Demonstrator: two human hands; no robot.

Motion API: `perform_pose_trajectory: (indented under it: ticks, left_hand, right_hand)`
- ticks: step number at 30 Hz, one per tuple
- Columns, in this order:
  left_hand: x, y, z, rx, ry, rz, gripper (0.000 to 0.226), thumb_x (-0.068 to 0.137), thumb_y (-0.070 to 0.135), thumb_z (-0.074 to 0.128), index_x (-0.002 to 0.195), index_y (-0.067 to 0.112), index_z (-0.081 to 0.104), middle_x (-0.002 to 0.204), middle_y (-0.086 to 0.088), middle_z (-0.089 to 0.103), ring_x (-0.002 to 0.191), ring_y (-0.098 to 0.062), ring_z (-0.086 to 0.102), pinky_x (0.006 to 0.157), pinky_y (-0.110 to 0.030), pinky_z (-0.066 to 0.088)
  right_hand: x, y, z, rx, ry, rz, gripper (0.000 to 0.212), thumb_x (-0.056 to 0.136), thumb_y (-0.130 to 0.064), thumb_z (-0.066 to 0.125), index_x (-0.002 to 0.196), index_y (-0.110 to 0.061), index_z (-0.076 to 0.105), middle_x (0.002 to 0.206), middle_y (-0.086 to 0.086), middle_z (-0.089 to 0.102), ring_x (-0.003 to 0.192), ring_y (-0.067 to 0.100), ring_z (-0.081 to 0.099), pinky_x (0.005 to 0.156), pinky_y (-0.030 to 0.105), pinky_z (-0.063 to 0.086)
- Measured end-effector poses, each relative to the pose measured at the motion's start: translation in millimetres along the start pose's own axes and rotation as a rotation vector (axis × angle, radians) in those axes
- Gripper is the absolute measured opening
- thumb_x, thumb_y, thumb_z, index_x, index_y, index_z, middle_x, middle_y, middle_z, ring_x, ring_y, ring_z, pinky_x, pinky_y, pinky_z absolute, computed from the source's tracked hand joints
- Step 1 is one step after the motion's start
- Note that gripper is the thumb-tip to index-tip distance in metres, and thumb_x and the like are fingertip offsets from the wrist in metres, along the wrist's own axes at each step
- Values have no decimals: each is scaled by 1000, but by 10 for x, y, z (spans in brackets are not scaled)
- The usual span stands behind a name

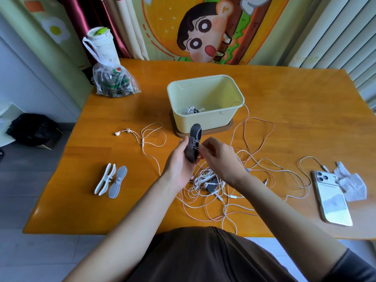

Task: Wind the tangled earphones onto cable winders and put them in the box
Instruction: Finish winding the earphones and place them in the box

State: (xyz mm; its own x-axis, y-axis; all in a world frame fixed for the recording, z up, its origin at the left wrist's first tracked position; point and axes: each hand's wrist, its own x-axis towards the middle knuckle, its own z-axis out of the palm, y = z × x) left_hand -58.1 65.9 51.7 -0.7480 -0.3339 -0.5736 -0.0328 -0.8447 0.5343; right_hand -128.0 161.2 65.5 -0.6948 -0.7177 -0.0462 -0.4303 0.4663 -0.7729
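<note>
My left hand (179,161) grips a dark grey cable winder (194,142) upright above the table, just in front of the pale yellow box (205,102). My right hand (219,157) pinches a white earphone cable against the winder's middle. That cable trails down into a tangle of white and pink earphone cables (221,190) under both hands. A separate white earphone set (140,135) lies left of the box. A wound earphone lies inside the box. A white winder (104,179) and a grey winder (118,182) lie side by side at the front left.
The box stands on a brown lid or tray (227,127). A phone (331,198) with a cable plugged in and crumpled tissue (352,184) lie at the right. A plastic bag (114,82) and a cup (103,45) stand at the back left. The table's front edge is near my body.
</note>
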Motion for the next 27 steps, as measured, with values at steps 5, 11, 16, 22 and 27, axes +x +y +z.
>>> perform_pose_trajectory:
  ticks: [5,11,16,22,27]
  left_hand:
    - [30,34,-16,58,46,-7,29,99,31,44,113,12,60,99,-10,62,85,-14,54,73,-22,40]
    - [45,27,-72,132,65,42,28,98,31,46,103,6,59,81,-7,59,70,-14,55,65,-23,43]
    - [16,13,-102,196,30,98,24,97,22,48,104,1,58,90,-11,62,83,-18,59,71,-25,52]
    - [-3,-30,-116,184,1,70,16,94,12,52,94,-2,60,91,-12,63,87,-23,61,72,-25,58]
    - [7,-60,-124,216,45,39,19,94,14,53,97,-4,60,95,-17,62,84,-24,63,77,-29,57]
  right_hand:
    - [-50,25,3,49,31,-74,21,95,-19,53,114,-11,50,77,-2,60,63,2,54,57,9,43]
    - [-20,109,-21,-91,122,-224,14,91,-15,59,98,-7,68,89,3,67,76,12,62,65,10,46]
    - [25,135,-87,-99,180,-178,12,92,-13,57,95,-5,66,83,-4,58,72,10,56,62,7,41]
    - [31,169,-53,-54,130,-54,17,97,-19,47,101,-5,57,84,-1,58,72,12,57,59,14,43]
    - [3,121,-17,64,26,2,11,99,-21,41,96,-12,48,78,-2,60,57,-2,57,54,12,45]
